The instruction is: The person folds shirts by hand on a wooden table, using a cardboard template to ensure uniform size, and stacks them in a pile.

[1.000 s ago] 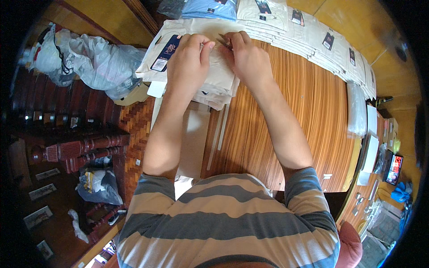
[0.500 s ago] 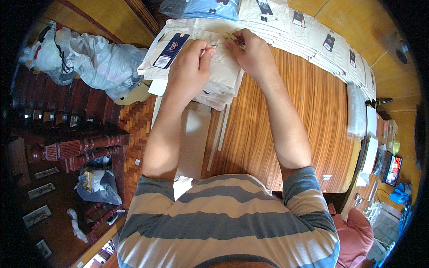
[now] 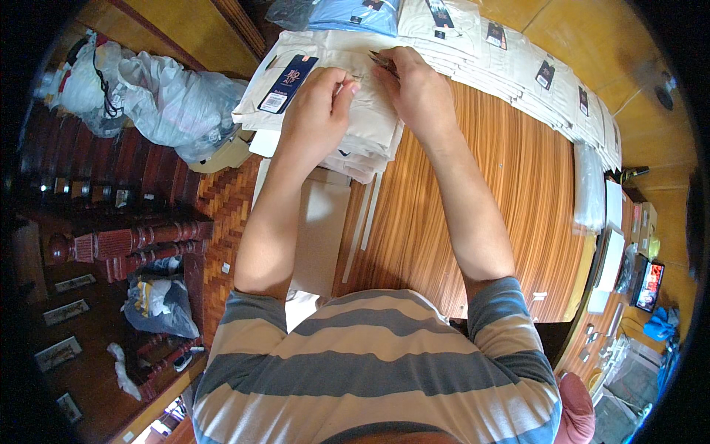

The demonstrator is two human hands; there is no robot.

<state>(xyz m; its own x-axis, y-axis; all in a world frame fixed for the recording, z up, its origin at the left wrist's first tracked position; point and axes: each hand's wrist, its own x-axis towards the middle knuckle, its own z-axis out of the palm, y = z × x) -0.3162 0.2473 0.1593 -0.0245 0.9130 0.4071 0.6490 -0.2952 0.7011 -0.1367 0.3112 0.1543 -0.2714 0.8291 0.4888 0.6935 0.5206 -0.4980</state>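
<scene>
Both my hands are over a stack of folded cream garments at the far edge of the table. My right hand is closed around a small pair of dark snips, whose pointed tips stick out toward the left. Beside it, my left hand pinches thumb against forefinger; a tiny light bit shows at the fingertips, too small to name. A dark blue hang tag with a white label lies on the top garment, left of my left hand.
Along the far side of the wood-grain table run overlapping cream garments with tags and a blue folded garment. Clear plastic sleeves lie at the right edge. Filled plastic bags sit to the left, near a dark wooden railing.
My left hand has shifted slightly right. The snips have turned in my right hand, so their dark tips now show more plainly. The garment stack looks unmoved.
</scene>
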